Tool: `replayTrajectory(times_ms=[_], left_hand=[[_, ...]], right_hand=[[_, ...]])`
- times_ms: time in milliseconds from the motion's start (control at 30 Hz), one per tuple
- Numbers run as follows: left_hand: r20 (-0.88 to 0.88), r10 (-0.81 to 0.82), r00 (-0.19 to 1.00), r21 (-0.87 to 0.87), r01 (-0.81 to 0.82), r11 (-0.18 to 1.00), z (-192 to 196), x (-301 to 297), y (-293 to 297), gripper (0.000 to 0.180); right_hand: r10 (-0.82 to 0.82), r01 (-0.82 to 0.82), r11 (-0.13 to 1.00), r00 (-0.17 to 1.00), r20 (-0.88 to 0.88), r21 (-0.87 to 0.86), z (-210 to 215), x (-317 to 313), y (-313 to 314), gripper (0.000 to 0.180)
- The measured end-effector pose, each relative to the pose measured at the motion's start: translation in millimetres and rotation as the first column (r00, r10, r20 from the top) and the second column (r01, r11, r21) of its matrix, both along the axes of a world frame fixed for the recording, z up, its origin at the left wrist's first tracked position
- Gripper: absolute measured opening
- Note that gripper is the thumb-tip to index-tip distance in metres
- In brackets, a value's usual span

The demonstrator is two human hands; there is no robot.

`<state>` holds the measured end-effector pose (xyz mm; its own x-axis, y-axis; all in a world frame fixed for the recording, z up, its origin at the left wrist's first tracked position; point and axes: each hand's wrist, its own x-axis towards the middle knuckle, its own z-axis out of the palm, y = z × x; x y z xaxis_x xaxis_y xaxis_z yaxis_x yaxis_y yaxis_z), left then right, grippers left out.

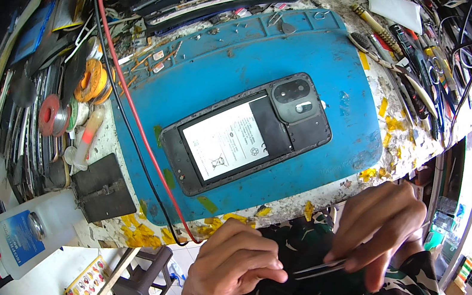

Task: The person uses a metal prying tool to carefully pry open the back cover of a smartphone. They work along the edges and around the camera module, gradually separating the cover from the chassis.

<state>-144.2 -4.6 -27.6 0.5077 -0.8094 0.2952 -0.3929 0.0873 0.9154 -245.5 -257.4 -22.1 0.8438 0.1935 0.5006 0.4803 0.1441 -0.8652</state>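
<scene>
Flat dark panels point(25, 132) were stacked on edge at far left; beside them were set a red-flanged spool point(50, 116) and an orange spool point(91, 83), with a black plate point(105, 202) nearer the front. The left of the blue mat point(352, 158) was crossed by a black cable point(121, 103) and a red cable point(124, 85), run near the phone's left end. The left hand point(234, 262) was held below the mat's front edge, fingers curled and thumb closed; whether anything small was gripped could not be told. The phone point(276, 126), back cover off and white battery label exposed, was laid mid-mat, untouched and unobstructed. By the right hand point(380, 227), fingers bent and pinched, slim tweezers point(319, 270) were held, pointed toward the left hand. Assorted hand tools point(418, 70) were heaped at far right. Containers: one translucent jug point(58, 212), blue-labelled, at left, contents not discernible; one shallow trough point(258, 26) along the mat's rear, in which small metal parts were scattered.
</scene>
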Motion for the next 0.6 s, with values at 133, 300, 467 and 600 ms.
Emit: replayTrajectory(times_ms=[133,300,467,600], left_hand=[[0.142,0.042,0.989,0.002,-0.043,0.999,1.4,1.7,1.7,0.03],[0.342,0.072,0.937,0.019,-0.083,0.996,5.2,-7.3,-3.3,0.035],[0.448,0.051,0.892,-0.019,-0.047,0.999,1.3,-10.9,-3.9,0.029],[0.395,-0.078,0.916,0.053,0.062,0.997,-3.0,-9.5,-1.9,0.024]], right_hand=[[-0.157,0.158,0.982,0.987,-0.012,0.099,-10.5,-16.4,7.5,0.036],[-0.253,0.259,0.965,0.96,-0.12,0.041,-10.0,-33.8,25.2,0.04],[-0.232,0.241,0.97,0.957,-0.173,0.029,-11.1,-41.5,23.8,0.041],[-0.186,0.197,0.98,0.964,-0.19,0.038,-15.9,-42.4,21.7,0.043]])
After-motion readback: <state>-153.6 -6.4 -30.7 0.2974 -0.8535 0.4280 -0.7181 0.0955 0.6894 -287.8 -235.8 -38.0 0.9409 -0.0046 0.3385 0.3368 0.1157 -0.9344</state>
